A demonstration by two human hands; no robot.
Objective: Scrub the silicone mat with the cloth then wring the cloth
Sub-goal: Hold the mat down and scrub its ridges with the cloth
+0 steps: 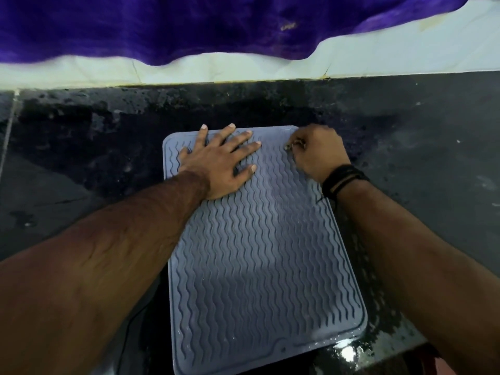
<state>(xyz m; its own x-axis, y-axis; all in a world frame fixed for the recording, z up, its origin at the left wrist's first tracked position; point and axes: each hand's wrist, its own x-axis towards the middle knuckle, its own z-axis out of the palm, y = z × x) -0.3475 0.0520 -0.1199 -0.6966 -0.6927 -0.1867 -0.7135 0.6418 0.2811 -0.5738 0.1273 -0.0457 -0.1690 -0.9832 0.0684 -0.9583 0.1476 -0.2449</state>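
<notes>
A grey silicone mat (pixel 259 253) with wavy ridges lies flat on a wet black counter. My left hand (pixel 220 162) presses flat on the mat's far left part, fingers spread. My right hand (pixel 316 150) is closed in a fist at the mat's far right corner, knuckles down on the mat. Only a small pale scrap (pixel 295 144) shows between its fingers; it looks like a wadded cloth, the rest hidden in the fist. A black band circles that wrist.
The black counter (pixel 419 147) is wet, with puddles near the front right corner (pixel 349 353). A pale tiled wall (pixel 243 69) runs along the back. A large purple fabric (pixel 189 25) hangs over it at the top.
</notes>
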